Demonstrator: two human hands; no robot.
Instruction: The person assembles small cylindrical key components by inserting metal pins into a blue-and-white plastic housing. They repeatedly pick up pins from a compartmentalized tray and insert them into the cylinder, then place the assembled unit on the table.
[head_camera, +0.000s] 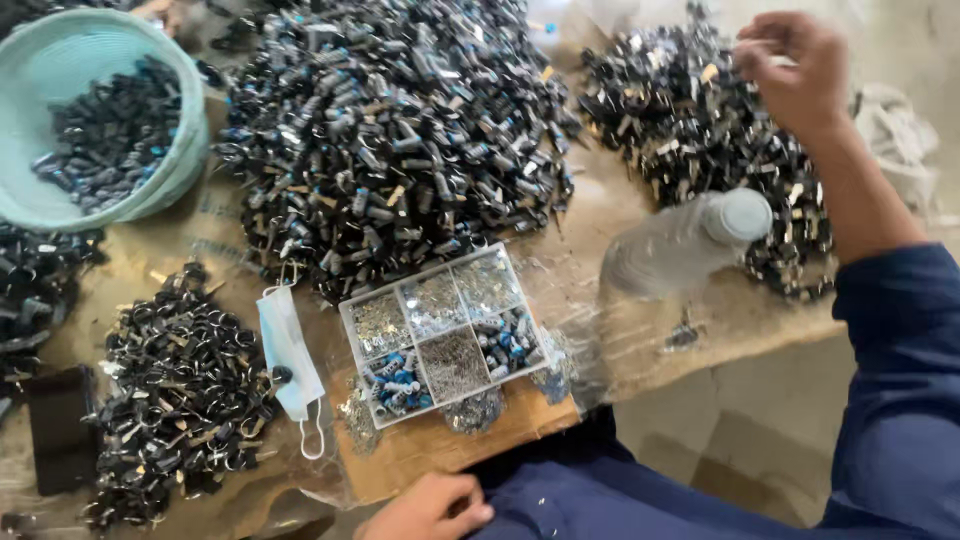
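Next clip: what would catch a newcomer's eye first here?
The huge pile of small black parts at top centre dominates the table, with a smaller pile to its right, where the right hand reaches in. In front sits a clear compartment box of tiny metal and blue bits, a face mask beside it. The left hand rests at the bottom edge, and a teal basket of parts stands top left.

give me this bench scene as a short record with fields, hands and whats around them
right hand: raised over the right pile of small black and silver parts, fingers pinched; contents not clear
left hand: resting at the near edge, by the cardboard
centre: clear compartment box of small metal bits
big pile: behind the box
basin: teal, holding dark parts
other: face mask, plastic bottle
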